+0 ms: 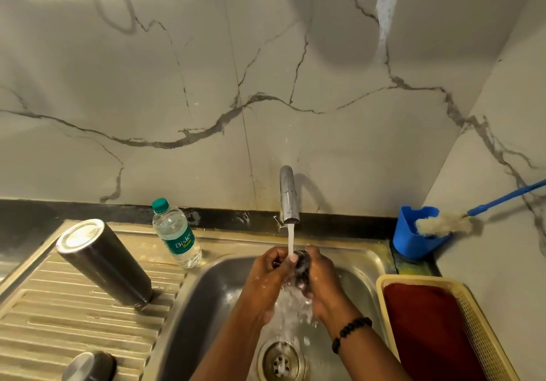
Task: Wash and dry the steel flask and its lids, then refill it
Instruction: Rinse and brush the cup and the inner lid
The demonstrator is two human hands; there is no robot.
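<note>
The dark steel flask (pixel 103 262) stands upside down on the ribbed drainboard (pixel 59 321), left of the basin. A round steel lid (pixel 88 366) lies at the drainboard's near edge. Over the sink basin (pixel 212 292), my left hand (pixel 266 274) and my right hand (pixel 320 277) both grip a small dark lid (pixel 302 265) under the running stream from the chrome tap (pixel 289 194). Water splashes down between my wrists toward the drain (pixel 280 363). Most of the small lid is hidden by my fingers.
A sealed plastic water bottle (pixel 175 233) with a green cap stands behind the flask. A blue cup (pixel 413 233) holds a bottle brush (pixel 446 224) with a blue handle at the right corner. A cream basket (pixel 478 315) with a dark red cloth (pixel 428 330) sits right of the sink.
</note>
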